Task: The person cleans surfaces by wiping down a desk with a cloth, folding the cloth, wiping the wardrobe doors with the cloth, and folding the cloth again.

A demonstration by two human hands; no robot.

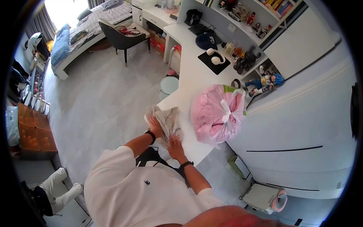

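Observation:
A crumpled grey-beige cloth [166,119] lies on the near left end of the white desk [189,85], partly over its edge. My left hand [155,126] presses on the cloth's left part, fingers stretched out. Lower and to the right, my right hand [176,147] rests at the cloth's near edge, its fingers extended. Both wrists wear dark bands. Right of the cloth stands a tied clear plastic bag [217,113] with pink fabric inside.
Farther back on the desk are white headphones [216,56] on a black mat and a dark cap [206,41]. Shelves with figurines line the right. A black chair [124,36], a round bin [169,85] and a bed [90,26] stand beyond. At lower left, a person's legs [56,189] show.

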